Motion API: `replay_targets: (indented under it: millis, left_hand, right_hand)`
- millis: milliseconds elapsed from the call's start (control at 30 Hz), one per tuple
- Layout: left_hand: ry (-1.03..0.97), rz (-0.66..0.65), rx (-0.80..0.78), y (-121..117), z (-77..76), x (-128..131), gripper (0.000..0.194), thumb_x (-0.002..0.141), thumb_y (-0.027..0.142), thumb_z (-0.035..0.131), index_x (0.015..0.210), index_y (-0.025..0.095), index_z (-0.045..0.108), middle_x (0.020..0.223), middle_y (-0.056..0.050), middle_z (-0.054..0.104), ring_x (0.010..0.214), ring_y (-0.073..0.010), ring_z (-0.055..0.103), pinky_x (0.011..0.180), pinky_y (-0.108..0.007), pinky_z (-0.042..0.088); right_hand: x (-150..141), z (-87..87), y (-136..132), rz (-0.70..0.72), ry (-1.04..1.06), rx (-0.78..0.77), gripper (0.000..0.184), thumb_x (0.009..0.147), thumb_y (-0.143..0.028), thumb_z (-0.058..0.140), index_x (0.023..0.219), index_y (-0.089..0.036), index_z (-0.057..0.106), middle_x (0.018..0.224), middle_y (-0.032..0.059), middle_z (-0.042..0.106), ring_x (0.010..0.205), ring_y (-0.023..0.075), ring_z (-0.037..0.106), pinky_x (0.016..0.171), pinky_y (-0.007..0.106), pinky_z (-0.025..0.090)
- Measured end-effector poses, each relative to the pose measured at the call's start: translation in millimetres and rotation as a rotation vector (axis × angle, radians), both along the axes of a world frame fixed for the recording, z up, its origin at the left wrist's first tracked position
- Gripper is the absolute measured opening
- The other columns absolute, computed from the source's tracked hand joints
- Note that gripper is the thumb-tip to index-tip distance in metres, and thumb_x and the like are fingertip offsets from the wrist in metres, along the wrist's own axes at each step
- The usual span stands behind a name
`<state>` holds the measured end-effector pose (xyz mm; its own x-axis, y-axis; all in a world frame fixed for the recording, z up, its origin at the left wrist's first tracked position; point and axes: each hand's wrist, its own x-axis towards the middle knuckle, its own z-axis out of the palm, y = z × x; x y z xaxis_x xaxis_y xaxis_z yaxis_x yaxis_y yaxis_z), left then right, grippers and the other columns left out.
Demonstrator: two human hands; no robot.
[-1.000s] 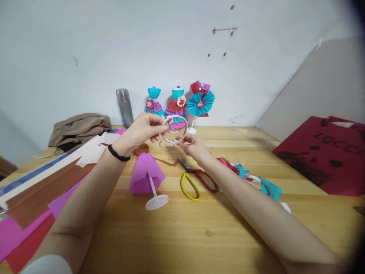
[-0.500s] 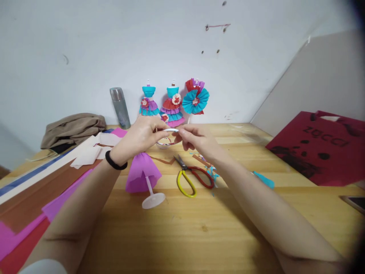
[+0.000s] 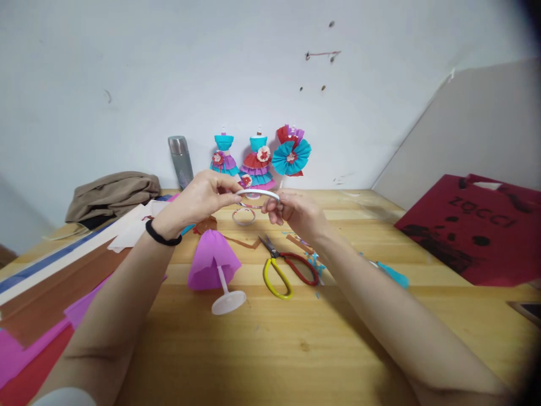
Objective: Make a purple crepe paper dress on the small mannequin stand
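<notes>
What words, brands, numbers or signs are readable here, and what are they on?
"Z?CCI": dark capitals on the red bag; the second letter is unclear, perhaps a stylised U, O or Q.
Grey bottle: any marking is too blurred to read.
White ring, held up: no readable text.
I can make out no numbers.

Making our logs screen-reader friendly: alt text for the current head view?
Left hand and right hand hold a thin white ring between them over a light wooden table. Nearer the camera are a purple paper skirt on a white stand and scissors with yellow and red handles; three multicoloured paper dresses line the pale wall.
</notes>
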<state>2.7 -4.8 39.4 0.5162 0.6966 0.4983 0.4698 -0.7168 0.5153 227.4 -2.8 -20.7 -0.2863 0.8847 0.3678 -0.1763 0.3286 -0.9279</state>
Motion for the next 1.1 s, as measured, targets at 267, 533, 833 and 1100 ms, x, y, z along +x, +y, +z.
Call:
replay_targets:
  millis: [267, 533, 833, 1100]
  left_hand:
    - [0.169, 0.07, 0.217, -4.7, 0.0, 3.7, 0.014, 0.086, 0.018, 0.062, 0.087, 0.014, 0.076, 0.083, -0.006, 0.073, 0.072, -0.0151, 0.062, 0.065, -0.026, 0.044]
    - [0.12, 0.078, 0.294, -9.0, -0.6, 5.9, 0.026, 0.086, 0.03, 0.068, 0.109, 0.018, 0.072, 0.094, -0.006, 0.073, 0.075, -0.0162, 0.062, 0.07, -0.028, 0.048]
    - [0.132, 0.053, 0.172, 11.0, -5.1, -1.2, 0.02, 0.086, 0.03, 0.064, 0.073, 0.016, 0.069, 0.061, 0.0, 0.057, 0.059, -0.0135, 0.049, 0.06, -0.027, 0.038]
    - [0.379, 0.197, 0.315, -3.1, -3.0, 5.7, 0.015, 0.089, 0.017, 0.058, 0.084, 0.015, 0.072, 0.078, -0.004, 0.065, 0.071, -0.0158, 0.055, 0.064, -0.026, 0.035]
  right_hand:
    - [0.9, 5.4, -10.0, -0.304, -0.265, 0.227, 0.029, 0.081, -0.037, 0.052, 0.088, -0.015, 0.07, 0.058, -0.0006, 0.059, 0.047, 0.0113, 0.052, 0.047, 0.026, 0.035]
    - [-5.3, 5.3, -12.7, -0.203, -0.267, 0.249, 0.026, 0.081, -0.041, 0.06, 0.071, -0.017, 0.066, 0.066, 0.0016, 0.063, 0.055, 0.0107, 0.049, 0.051, 0.025, 0.036]
    - [5.9, -1.5, 1.1, -0.039, -0.087, 0.176, 0.021, 0.075, -0.034, 0.062, 0.077, -0.016, 0.072, 0.072, 0.0041, 0.069, 0.063, 0.0139, 0.058, 0.059, 0.028, 0.044]
    - [4.2, 6.7, -12.7, -0.201, -0.279, 0.302, 0.031, 0.078, -0.035, 0.058, 0.1, -0.017, 0.071, 0.071, 0.0007, 0.066, 0.055, 0.0119, 0.053, 0.054, 0.028, 0.04]
